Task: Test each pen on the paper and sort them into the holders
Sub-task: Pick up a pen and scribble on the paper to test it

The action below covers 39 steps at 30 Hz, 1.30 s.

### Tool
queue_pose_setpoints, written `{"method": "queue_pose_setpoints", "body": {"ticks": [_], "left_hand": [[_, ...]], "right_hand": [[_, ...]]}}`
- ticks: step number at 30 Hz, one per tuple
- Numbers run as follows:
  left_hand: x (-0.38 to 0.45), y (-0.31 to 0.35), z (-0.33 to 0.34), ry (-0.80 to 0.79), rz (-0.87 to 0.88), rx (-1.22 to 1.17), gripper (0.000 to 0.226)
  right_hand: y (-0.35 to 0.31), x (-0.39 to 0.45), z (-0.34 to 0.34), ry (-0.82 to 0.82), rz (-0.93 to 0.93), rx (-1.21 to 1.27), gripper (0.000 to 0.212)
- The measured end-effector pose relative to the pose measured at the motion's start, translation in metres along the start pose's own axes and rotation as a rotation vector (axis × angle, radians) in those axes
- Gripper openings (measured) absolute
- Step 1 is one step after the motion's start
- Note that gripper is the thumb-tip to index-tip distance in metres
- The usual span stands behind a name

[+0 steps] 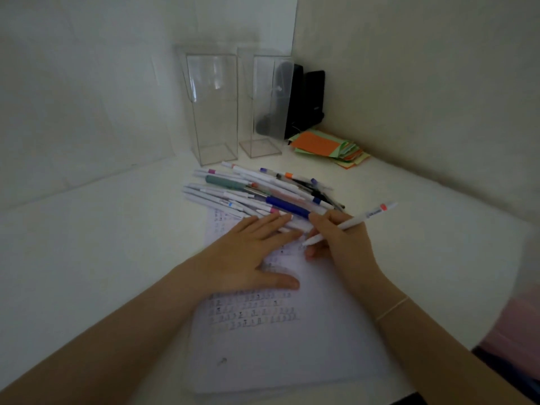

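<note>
Two clear rectangular holders [214,106]; right hand [339,241] grips slim white pen [350,225].

The two holders [214,109] [264,103] are clear plastic, glossy, catching pale reflections. The pens [263,191] look like smooth plastic — mostly white barrels, one dark blue. The paper [292,346] is matt white, marked with ink scribbles. The desk [102,244] is smooth and matt — the sticky notes [330,147] are dull coloured paper.
</note>
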<state>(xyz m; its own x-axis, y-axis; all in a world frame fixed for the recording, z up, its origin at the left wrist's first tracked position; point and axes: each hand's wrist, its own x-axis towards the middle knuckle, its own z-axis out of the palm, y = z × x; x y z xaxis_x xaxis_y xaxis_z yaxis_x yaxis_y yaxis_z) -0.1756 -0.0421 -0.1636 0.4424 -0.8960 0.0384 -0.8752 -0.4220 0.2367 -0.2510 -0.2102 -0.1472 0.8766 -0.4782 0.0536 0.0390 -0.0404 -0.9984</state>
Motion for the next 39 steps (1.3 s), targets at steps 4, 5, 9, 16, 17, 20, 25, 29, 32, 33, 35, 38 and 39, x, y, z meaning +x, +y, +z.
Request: {"method": "queue_pose_setpoints", "body": {"ticks": [4, 5, 9, 16, 17, 20, 25, 29, 32, 33, 35, 38, 39], "left_hand": [[0.0001, 0.0002, 0.0016, -0.009, -0.017, 0.030, 0.088], [0.0000, 0.0000, 0.0018, -0.011, -0.019, 0.033, 0.088], [0.0005, 0.0000, 0.0031, 0.003, -0.022, 0.022, 0.087], [0.0016, -0.0006, 0.0026, 0.005, -0.020, 0.032, 0.088], [0.0017, -0.0006, 0.0026, 0.004, -0.021, 0.032, 0.088], [0.0014, 0.0000, 0.0023, 0.002, -0.022, 0.040, 0.089], [0.0017, 0.0004, 0.0020, 0.006, -0.027, 0.026, 0.089], [0.0015, 0.0002, 0.0013, 0.008, -0.023, 0.015, 0.089], [0.0008, 0.0010, 0.0008, 0.002, -0.026, 0.022, 0.089], [0.0009, 0.0008, 0.0009, 0.001, -0.026, 0.022, 0.089], [0.0014, 0.0003, 0.0009, -0.001, -0.026, 0.025, 0.089], [0.0013, -0.0003, 0.0016, 0.003, -0.022, 0.027, 0.089], [0.0013, -0.0003, 0.0017, 0.004, -0.021, 0.025, 0.089]], "right_hand": [[0.0097, 0.0024, 0.0001, 0.166, -0.123, -0.339, 0.028], [0.0103, 0.0035, -0.0003, 0.181, -0.126, -0.363, 0.025], [0.0113, 0.0049, 0.0008, 0.151, -0.111, -0.421, 0.022], [0.0069, 0.0012, 0.0030, 0.076, -0.081, -0.377, 0.023], [0.0067, 0.0010, 0.0031, 0.067, -0.073, -0.367, 0.024], [0.0068, -0.0001, 0.0035, 0.058, -0.065, -0.356, 0.023], [0.0093, 0.0005, 0.0041, 0.115, -0.117, -0.443, 0.021], [0.0072, -0.0014, 0.0046, 0.087, -0.111, -0.413, 0.021], [0.0075, -0.0006, 0.0042, 0.083, -0.108, -0.414, 0.019], [0.0080, 0.0000, 0.0041, 0.087, -0.103, -0.415, 0.020], [0.0090, 0.0008, 0.0045, 0.105, -0.102, -0.426, 0.021], [0.0097, 0.0017, 0.0045, 0.133, -0.119, -0.469, 0.022], [0.0094, 0.0013, 0.0044, 0.127, -0.110, -0.459, 0.022]]}}
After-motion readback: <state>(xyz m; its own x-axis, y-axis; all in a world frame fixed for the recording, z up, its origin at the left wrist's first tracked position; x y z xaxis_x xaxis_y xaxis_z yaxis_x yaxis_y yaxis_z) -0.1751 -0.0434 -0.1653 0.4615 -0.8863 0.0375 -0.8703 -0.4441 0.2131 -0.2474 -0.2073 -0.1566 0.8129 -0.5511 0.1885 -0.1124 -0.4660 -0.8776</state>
